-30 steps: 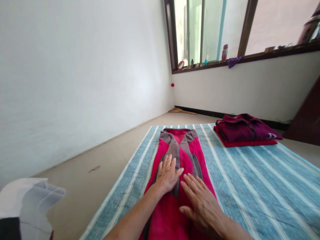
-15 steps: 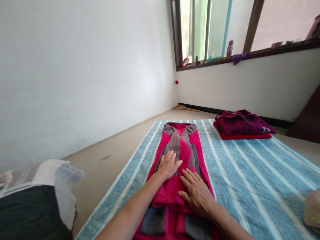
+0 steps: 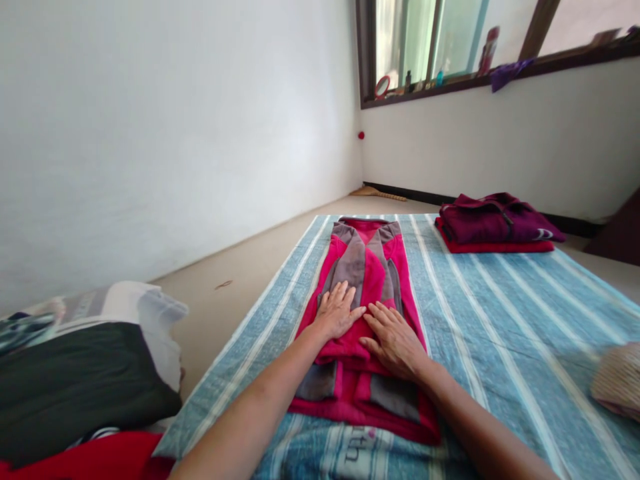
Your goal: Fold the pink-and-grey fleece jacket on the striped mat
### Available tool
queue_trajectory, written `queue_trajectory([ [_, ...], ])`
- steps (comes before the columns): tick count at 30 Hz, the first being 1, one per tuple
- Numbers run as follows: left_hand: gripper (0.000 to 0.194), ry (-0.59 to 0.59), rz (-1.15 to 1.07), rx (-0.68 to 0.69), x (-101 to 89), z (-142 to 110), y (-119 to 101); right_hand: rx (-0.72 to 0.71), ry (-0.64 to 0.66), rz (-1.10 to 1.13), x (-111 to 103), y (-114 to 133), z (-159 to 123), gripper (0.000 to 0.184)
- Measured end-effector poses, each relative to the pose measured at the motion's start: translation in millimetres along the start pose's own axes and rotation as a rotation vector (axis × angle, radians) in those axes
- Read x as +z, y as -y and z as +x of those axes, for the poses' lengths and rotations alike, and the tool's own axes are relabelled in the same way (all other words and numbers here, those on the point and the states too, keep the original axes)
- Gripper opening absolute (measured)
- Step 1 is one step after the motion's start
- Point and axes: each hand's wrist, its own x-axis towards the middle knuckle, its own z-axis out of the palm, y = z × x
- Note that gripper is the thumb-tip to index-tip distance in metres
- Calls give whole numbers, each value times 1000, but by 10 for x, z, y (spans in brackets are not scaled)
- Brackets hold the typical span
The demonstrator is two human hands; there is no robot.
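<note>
A red-pink jacket [image 3: 374, 270] with grey panels lies lengthwise on a blue, white-striped sheet [image 3: 480, 333], its sides folded in and its collar at the far end. Its lower part is doubled over, with grey cuffs or panels showing near the close edge. My left hand [image 3: 337, 312] rests flat on the left side of the jacket, fingers stretched out. Close beside it, on the right, my right hand [image 3: 393, 339] also lies flat on the cloth with fingers extended. The two thumbs and fingers nearly meet at the middle. Neither hand grips anything.
Folded dark purple and red clothes [image 3: 500, 220] are stacked at the far right of the sheet. Left of the bed edge lies a heap of dark, white and red clothes [image 3: 85, 373]. A beige knitted thing [image 3: 620, 380] sits at the right. A windowsill [image 3: 450, 83] holds small items.
The view has tilted down, bringing the jacket's near edge and the red cloth at lower left into sight. My left hand has slid slightly nearer along the jacket; both hands stay flat.
</note>
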Motion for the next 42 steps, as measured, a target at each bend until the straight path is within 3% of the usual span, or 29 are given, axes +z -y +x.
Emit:
queue_trajectory([
  [25,61,-141,42,11,67,28,-3,18,13,11,-51,3,12,60],
  [42,63,-214,99,81,96,246,77,6,-26,-33,-165,-30,78,63],
])
